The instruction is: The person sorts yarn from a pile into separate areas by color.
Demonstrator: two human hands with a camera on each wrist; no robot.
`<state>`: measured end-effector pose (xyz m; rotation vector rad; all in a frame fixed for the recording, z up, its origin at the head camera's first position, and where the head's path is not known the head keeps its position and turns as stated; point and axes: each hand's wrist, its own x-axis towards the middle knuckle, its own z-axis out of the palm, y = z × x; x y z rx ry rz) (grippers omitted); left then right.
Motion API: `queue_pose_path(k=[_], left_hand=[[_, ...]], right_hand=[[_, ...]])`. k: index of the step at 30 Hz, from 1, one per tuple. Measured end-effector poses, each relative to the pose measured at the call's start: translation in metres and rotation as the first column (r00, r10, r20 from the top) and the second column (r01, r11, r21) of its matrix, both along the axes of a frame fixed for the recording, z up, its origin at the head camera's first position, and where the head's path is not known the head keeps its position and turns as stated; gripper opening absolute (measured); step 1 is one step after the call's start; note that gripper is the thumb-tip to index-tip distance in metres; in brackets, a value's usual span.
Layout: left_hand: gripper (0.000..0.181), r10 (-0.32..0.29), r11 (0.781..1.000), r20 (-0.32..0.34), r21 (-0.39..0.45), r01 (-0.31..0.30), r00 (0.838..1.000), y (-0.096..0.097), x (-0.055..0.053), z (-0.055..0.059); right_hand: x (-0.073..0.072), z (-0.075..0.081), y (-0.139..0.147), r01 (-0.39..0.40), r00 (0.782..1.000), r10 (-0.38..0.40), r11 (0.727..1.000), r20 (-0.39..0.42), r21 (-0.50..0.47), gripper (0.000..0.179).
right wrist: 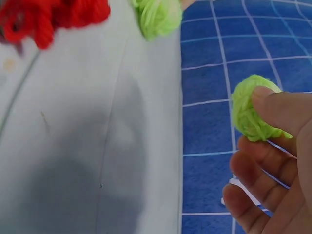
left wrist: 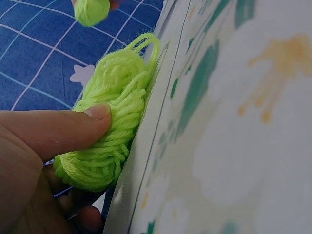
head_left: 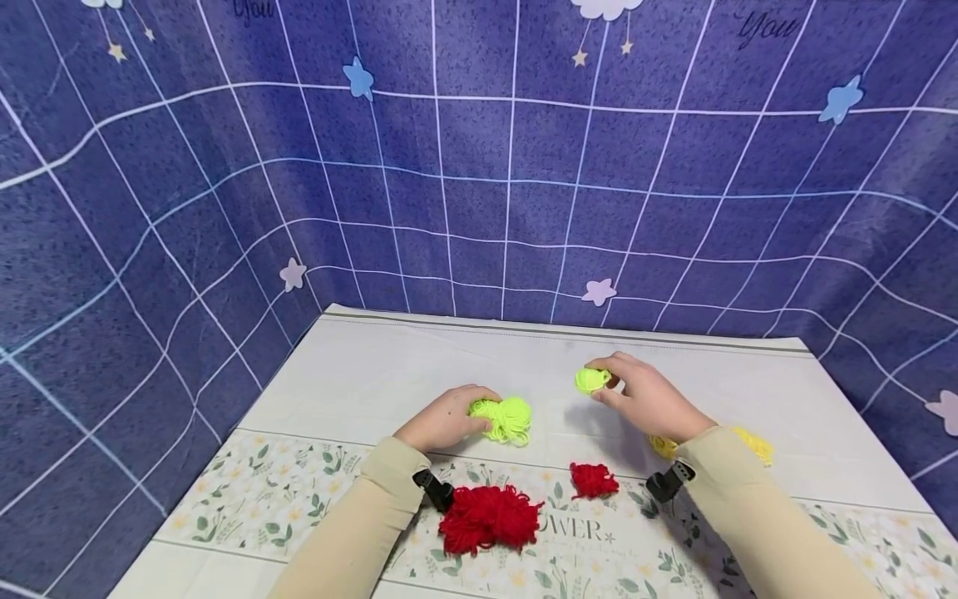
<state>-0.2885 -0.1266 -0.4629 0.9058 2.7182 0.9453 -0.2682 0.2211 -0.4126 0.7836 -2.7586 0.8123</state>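
Note:
My left hand (head_left: 452, 416) grips a neon yellow-green yarn bundle (left wrist: 109, 117), its thumb pressed across the wound strands. Loose loops stick out at the bundle's far end, close over the table. To the right, my right hand (head_left: 647, 398) pinches a small neon yellow-green yarn ball (right wrist: 256, 108) between thumb and fingers, raised above the white tabletop with a shadow below. A large red yarn bundle (head_left: 490, 517) lies by the left wrist. Between the two forearms sits a small red yarn piece (head_left: 594, 480).
Yellow yarn (head_left: 754, 445) lies at the right, partly hidden behind the right forearm. A white table cover (head_left: 359, 366) with a floral printed band spreads under everything. Blue grid-patterned curtain (head_left: 479, 200) hangs along the table's back and sides.

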Motion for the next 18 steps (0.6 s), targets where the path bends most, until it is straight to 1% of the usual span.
queue_pose_path(k=[3,11,18], left_hand=[[0.040,-0.001,1.000,0.003,0.003,0.000,1.000,0.000,-0.001,0.000],[0.041,0.007,1.000,0.014,-0.001,-0.007,1.000,-0.001,-0.003,-0.004],[0.041,0.010,1.000,0.019,0.004,-0.010,1.000,-0.001,-0.002,-0.003]], right_hand=[[-0.014,-0.004,-0.003,0.029,0.999,-0.029,1.000,0.017,0.004,0.040],[-0.046,-0.019,-0.013,0.051,0.998,-0.052,0.998,0.044,0.023,0.041],[-0.070,-0.029,-0.020,0.098,0.991,-0.103,0.994,0.089,0.055,0.040]])
